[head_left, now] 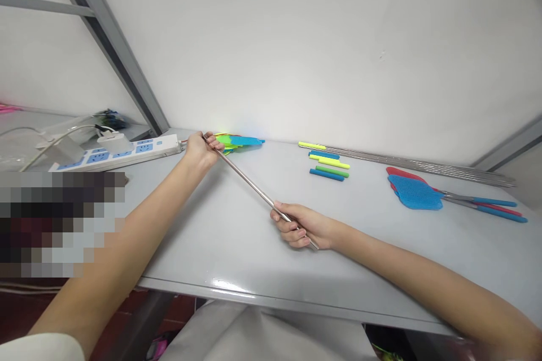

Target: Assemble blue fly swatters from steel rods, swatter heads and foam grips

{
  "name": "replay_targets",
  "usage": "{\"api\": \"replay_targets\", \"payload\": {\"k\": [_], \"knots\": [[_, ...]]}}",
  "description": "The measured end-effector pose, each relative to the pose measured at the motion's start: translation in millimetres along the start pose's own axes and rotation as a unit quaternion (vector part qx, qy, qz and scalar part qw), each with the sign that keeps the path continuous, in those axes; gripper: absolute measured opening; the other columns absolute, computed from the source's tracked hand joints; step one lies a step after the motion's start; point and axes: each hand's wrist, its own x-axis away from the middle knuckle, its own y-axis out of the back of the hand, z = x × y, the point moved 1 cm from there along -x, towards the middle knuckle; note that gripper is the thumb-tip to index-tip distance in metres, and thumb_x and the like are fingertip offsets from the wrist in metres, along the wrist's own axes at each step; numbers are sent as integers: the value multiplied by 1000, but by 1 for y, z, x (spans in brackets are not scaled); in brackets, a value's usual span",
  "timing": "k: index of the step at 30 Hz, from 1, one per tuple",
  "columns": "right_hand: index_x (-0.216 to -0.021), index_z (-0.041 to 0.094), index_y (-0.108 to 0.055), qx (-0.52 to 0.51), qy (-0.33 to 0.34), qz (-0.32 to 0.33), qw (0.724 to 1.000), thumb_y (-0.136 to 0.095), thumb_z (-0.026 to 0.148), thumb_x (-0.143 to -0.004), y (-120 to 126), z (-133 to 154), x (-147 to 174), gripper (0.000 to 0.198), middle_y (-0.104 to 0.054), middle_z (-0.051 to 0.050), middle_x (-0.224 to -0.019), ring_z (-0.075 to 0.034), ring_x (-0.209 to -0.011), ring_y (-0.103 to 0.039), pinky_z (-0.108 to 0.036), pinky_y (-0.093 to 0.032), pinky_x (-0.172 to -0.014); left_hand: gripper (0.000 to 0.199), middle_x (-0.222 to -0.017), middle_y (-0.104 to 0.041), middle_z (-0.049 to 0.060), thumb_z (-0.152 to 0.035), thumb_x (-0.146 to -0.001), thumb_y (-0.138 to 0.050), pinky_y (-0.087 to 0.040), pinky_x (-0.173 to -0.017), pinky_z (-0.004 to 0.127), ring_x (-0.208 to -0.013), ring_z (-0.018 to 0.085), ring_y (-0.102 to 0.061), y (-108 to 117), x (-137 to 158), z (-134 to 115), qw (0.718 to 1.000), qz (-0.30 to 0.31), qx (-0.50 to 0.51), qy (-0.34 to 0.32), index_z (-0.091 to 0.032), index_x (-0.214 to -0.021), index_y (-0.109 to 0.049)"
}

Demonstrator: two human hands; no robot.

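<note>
A thin metal rod slants across the middle of the view, held above the table between both my hands. My left hand is closed on its far upper end. Near the lower end, my right hand wraps its fingers round the rod, and a short tip sticks out below the palm. Just behind my left hand lie green and blue fly swatter heads, partly hidden by it. Beyond my right hand, several short coloured handle sleeves, yellow, blue and green, lie in a group.
A bundle of metal rods lies along the wall. Fly swatters with blue and red heads rest at the right. A power strip with plugs and cables stands at the left on the grey table. Metal frame posts rise behind.
</note>
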Motion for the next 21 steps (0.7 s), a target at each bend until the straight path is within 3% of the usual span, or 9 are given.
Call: {"api": "replay_targets", "payload": {"k": [7,14,21], "knots": [[-72,19,-38,32,-16,-28,999,-39,40,-79,-2,-1,1,22,-20,9,-46,-2,-31,-15,-10,-13,-23,23,-36,-16,-9,-7,-72,-27,-16,-25,15,-24,4,-15,-2,6,8,1000,-17,2,-20,-18,-52,-28],[-67,19,-34,66,1,-30,997,-38,44,-78,0,-8,3,28,-22,10,-41,-3,-27,-13,-11,-16,-19,27,-37,-15,-8,-11,-78,-24,-14,-24,14,-24,3,-14,-7,24,22,999,-37,29,-13,-18,-52,-25],[-65,19,-33,80,14,-35,996,-38,47,-77,2,-10,4,31,-24,10,-39,-2,-25,-14,-11,-17,-16,27,-37,-16,-8,-9,-78,-22,-16,-27,15,-25,4,-15,-7,28,28,999,-18,44,-13,-18,-53,-24]]}}
